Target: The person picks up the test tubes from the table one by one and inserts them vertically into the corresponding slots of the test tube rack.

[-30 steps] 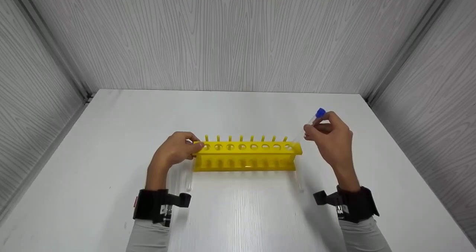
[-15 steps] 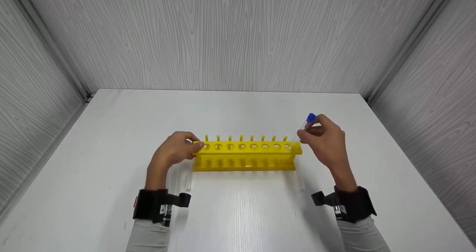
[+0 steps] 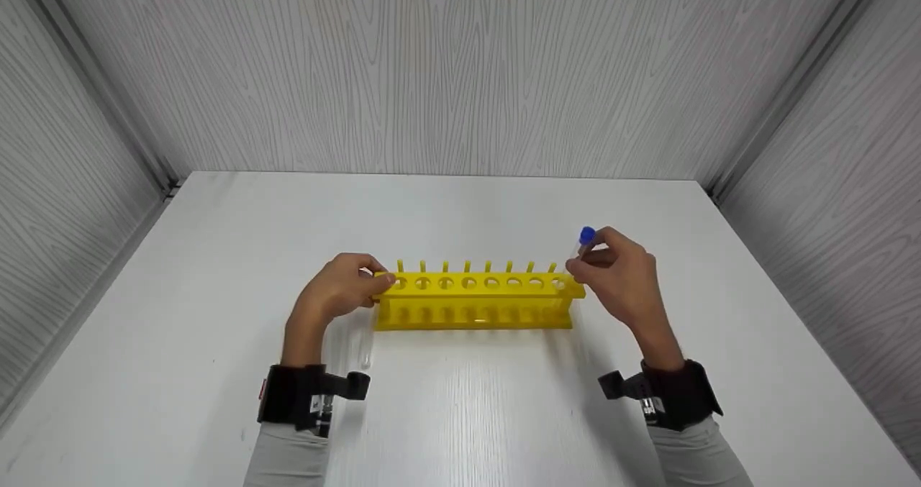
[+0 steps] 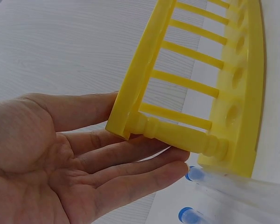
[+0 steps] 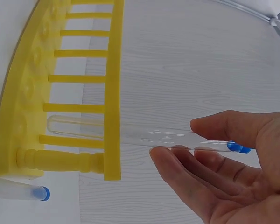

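A yellow test tube rack (image 3: 475, 321) stands mid-table with a row of round holes along its top. At its left end my left hand (image 3: 345, 285) grips the top plate, thumb on top; the left wrist view shows the fingers (image 4: 130, 154) beside the end post. My right hand (image 3: 619, 278) pinches a clear test tube (image 5: 154, 135) with a blue cap (image 3: 587, 235) between thumb and fingers. The tube passes through the rack's top plate at the right end, and its rounded tip hangs between top and base in the right wrist view.
Clear tubes (image 3: 365, 347) lie on the white table left of the rack, their blue caps (image 4: 189, 215) visible in the left wrist view. Another blue-capped tube (image 5: 18, 189) lies beside the rack's right end. Grey wood-patterned panels (image 3: 460, 77) enclose the table's back and sides.
My right hand has moved left and down, and its test tube has become more upright and entered the rack's right-end hole. My left hand and the rack stay put.
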The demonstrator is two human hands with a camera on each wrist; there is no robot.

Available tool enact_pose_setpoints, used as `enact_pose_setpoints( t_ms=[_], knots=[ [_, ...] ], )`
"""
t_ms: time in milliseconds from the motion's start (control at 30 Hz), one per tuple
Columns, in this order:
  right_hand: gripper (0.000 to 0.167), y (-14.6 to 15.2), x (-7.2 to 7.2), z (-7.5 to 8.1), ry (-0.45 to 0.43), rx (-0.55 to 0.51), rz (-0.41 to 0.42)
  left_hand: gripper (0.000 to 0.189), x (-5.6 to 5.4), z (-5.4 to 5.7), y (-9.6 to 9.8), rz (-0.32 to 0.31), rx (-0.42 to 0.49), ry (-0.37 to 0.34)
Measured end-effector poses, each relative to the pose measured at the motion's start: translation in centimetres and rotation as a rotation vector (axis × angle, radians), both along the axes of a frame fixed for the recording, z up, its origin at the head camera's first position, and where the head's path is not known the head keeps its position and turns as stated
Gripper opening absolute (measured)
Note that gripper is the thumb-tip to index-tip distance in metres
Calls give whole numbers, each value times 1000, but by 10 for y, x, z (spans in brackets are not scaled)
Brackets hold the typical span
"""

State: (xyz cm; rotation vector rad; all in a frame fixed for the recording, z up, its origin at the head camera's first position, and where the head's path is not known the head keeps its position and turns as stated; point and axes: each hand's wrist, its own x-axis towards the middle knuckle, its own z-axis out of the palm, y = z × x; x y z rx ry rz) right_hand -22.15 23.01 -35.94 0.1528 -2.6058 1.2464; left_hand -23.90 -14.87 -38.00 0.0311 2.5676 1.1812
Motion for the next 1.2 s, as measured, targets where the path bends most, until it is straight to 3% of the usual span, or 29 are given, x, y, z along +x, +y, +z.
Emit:
enact_pose_setpoints(
  t_ms=[467, 1200],
  knots=[
    [20, -3, -1, -3, -75, 30, 28, 41, -1, -1, 1, 0, 2, -2],
    [21, -2, -4, -7, -95, 89, 60, 39, 0, -2, 0, -12, 14, 10]
  ],
)
